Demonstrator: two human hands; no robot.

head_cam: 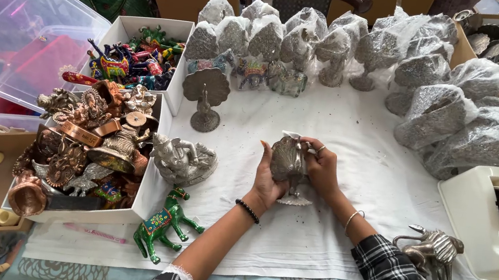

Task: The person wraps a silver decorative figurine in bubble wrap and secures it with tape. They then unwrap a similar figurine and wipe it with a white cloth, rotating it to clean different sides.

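Hands meet over the middle of the worktop [339,235], which is covered with a white cloth. The left hand [266,184] cups a silver metal figurine [288,161] from the side with its palm against it, fingers curled round the back. The right hand [321,167] grips the other side, with its fingers folded over the top edge, where a scrap of clear wrapping [292,136] sticks up. The figurine is held upright between both hands, its round base [296,200] low over the cloth; I cannot tell whether it touches.

Just left of the left hand lies a silver seated statue [182,160], and nearer the person, a green painted horse [165,222] stands on the cloth. Beyond the statue, a bare silver peacock stand [205,96] is upright. Further left sits a white box [145,200] heaped with copper and brass figures, and behind it another white box [177,28] full of bright painted toys. A clear plastic tub [26,33] is at the far left.

Beyond the hands runs a row of silver pieces in clear bags [301,38], and more bagged ones [451,121] are piled up to the right. Close to the right forearm stands a silver animal figure [434,248], and past it a white tape dispenser [495,224].
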